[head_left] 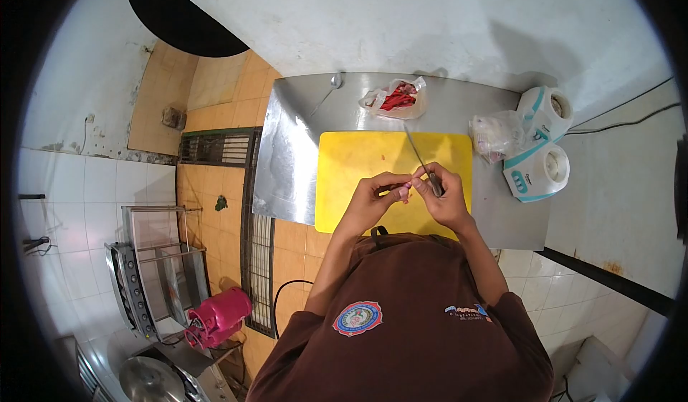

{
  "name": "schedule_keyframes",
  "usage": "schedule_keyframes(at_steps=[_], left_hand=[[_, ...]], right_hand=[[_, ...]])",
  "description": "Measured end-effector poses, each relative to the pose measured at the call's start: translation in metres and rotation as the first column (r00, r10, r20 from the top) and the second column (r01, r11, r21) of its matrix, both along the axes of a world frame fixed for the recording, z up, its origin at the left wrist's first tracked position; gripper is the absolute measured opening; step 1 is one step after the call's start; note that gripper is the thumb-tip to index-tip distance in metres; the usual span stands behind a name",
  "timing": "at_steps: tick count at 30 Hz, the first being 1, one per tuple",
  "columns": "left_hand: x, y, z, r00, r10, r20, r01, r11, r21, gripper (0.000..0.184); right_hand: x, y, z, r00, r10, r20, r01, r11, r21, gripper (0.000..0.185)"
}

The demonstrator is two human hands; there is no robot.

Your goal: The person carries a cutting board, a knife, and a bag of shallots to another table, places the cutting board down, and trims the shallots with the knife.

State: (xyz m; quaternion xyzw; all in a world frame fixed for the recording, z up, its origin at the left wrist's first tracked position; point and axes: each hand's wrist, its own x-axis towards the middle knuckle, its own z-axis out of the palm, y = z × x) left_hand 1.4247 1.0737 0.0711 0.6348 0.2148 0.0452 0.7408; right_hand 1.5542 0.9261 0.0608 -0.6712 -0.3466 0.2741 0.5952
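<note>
Over the yellow cutting board [351, 158], both my hands meet at the fingertips. My left hand [376, 195] is closed in a pinch on a small pinkish-red piece [407, 185]; it looks like a peeled shallot, but it is too small to be sure. My right hand [446, 200] grips a knife [415, 146], its dark handle in the palm and its thin blade pointing away from me. Its thumb and fingertips also touch the small piece. A tiny reddish scrap [383, 158] lies on the board.
Behind the board, a plastic bag [369, 102] with red chilies [400, 98] sits on the steel table [287, 165]. A long-handled spoon [336, 81] lies back left. White blender bases [527, 176] and a clear plastic bag [494, 137] stand right. A pink gas cylinder [226, 314] is on the floor.
</note>
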Motion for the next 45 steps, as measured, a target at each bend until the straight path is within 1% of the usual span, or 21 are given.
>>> schedule_keyframes(at_steps=[1, 2, 4, 5, 8, 9, 12, 14, 15, 17, 20, 24, 27, 29, 30, 32, 36, 39, 41, 44, 45], left_hand=[[0.0, -0.001, -0.001, 1.0, 0.007, 0.008, -0.006, 1.0, -0.027, 0.021], [0.001, -0.002, -0.001, 0.997, 0.067, 0.028, -0.063, 0.989, -0.134, 0.022], [0.002, -0.003, -0.001, 0.98, 0.193, 0.047, -0.165, 0.924, -0.346, 0.022], [0.002, -0.003, 0.001, 0.976, 0.207, 0.064, -0.168, 0.911, -0.376, 0.022], [-0.001, 0.0, -0.005, 0.974, 0.219, 0.066, -0.152, 0.835, -0.528, 0.022], [-0.001, 0.0, -0.007, 0.972, 0.227, 0.056, -0.164, 0.833, -0.528, 0.022], [-0.003, 0.001, -0.011, 0.972, 0.229, 0.042, -0.17, 0.821, -0.546, 0.021], [-0.004, 0.001, -0.015, 0.976, 0.209, 0.058, -0.136, 0.798, -0.587, 0.022], [-0.004, 0.0, -0.014, 0.974, 0.218, 0.054, -0.152, 0.817, -0.556, 0.022], [-0.006, -0.002, -0.009, 0.97, 0.238, 0.046, -0.185, 0.851, -0.491, 0.022], [-0.006, -0.001, -0.009, 0.97, 0.242, 0.002, -0.214, 0.864, -0.456, 0.019], [-0.007, -0.007, -0.005, 0.957, 0.29, -0.017, -0.261, 0.831, -0.491, 0.013], [-0.008, -0.008, -0.007, 0.957, 0.29, -0.007, -0.251, 0.817, -0.52, 0.013], [-0.006, -0.009, -0.005, 0.959, 0.284, 0.0, -0.246, 0.832, -0.497, 0.013], [-0.007, -0.008, -0.007, 0.957, 0.289, -0.002, -0.247, 0.816, -0.522, 0.015], [-0.009, -0.006, -0.013, 0.954, 0.3, -0.003, -0.248, 0.783, -0.571, 0.018], [-0.009, -0.002, -0.017, 0.964, 0.265, 0.016, -0.215, 0.816, -0.537, 0.018], [-0.008, -0.004, -0.006, 0.958, 0.285, 0.016, -0.229, 0.801, -0.553, 0.016], [-0.007, -0.009, -0.001, 0.95, 0.311, 0.018, -0.252, 0.799, -0.546, 0.014], [-0.006, -0.008, -0.005, 0.96, 0.28, 0.029, -0.21, 0.782, -0.587, 0.016], [-0.006, -0.009, -0.003, 0.957, 0.289, 0.024, -0.224, 0.789, -0.571, 0.016]], right_hand=[[0.001, -0.001, 0.003, 1.0, 0.017, -0.008, -0.017, 1.0, -0.007, 0.021], [0.003, -0.002, 0.004, 0.999, 0.033, -0.015, -0.034, 0.999, -0.012, 0.027], [0.002, -0.005, 0.0, 0.987, 0.094, -0.13, -0.075, 0.986, 0.148, 0.043], [0.001, -0.006, -0.001, 0.974, 0.132, -0.183, -0.088, 0.97, 0.229, 0.051], [-0.002, -0.005, 0.003, 0.96, 0.223, -0.171, -0.198, 0.968, 0.152, 0.067], [0.003, -0.008, 0.008, 0.963, 0.259, -0.076, -0.254, 0.965, 0.068, 0.065], [0.002, -0.004, 0.006, 0.949, 0.286, 0.132, -0.294, 0.955, 0.048, 0.062], [0.002, -0.004, 0.007, 0.939, 0.286, 0.19, -0.297, 0.954, 0.035, 0.061], [0.002, -0.004, 0.009, 0.933, 0.287, 0.219, -0.3, 0.953, 0.028, 0.06], [0.001, -0.004, 0.016, 0.932, 0.285, 0.225, -0.297, 0.955, 0.022, 0.06], [0.0, -0.004, 0.021, 0.938, 0.272, 0.215, -0.283, 0.959, 0.024, 0.059], [-0.001, -0.001, 0.012, 0.943, 0.236, 0.236, -0.261, 0.962, 0.084, 0.057], [0.002, -0.003, 0.017, 0.923, 0.27, 0.273, -0.279, 0.96, -0.007, 0.057], [0.002, -0.001, 0.019, 0.935, 0.27, 0.229, -0.284, 0.959, 0.027, 0.059], [0.002, -0.001, 0.021, 0.94, 0.271, 0.207, -0.285, 0.957, 0.044, 0.06], [0.004, -0.003, 0.029, 0.937, 0.302, 0.175, -0.307, 0.952, 0.002, 0.062], [0.003, -0.004, 0.027, 0.94, 0.301, 0.159, -0.304, 0.953, -0.004, 0.064], [0.003, -0.002, 0.017, 0.933, 0.277, 0.231, -0.292, 0.956, 0.034, 0.062], [0.003, -0.001, 0.014, 0.932, 0.273, 0.24, -0.292, 0.955, 0.047, 0.06], [0.003, 0.001, 0.014, 0.925, 0.253, 0.282, -0.282, 0.957, 0.066, 0.057], [0.003, 0.001, 0.015, 0.922, 0.243, 0.3, -0.276, 0.959, 0.071, 0.056]])
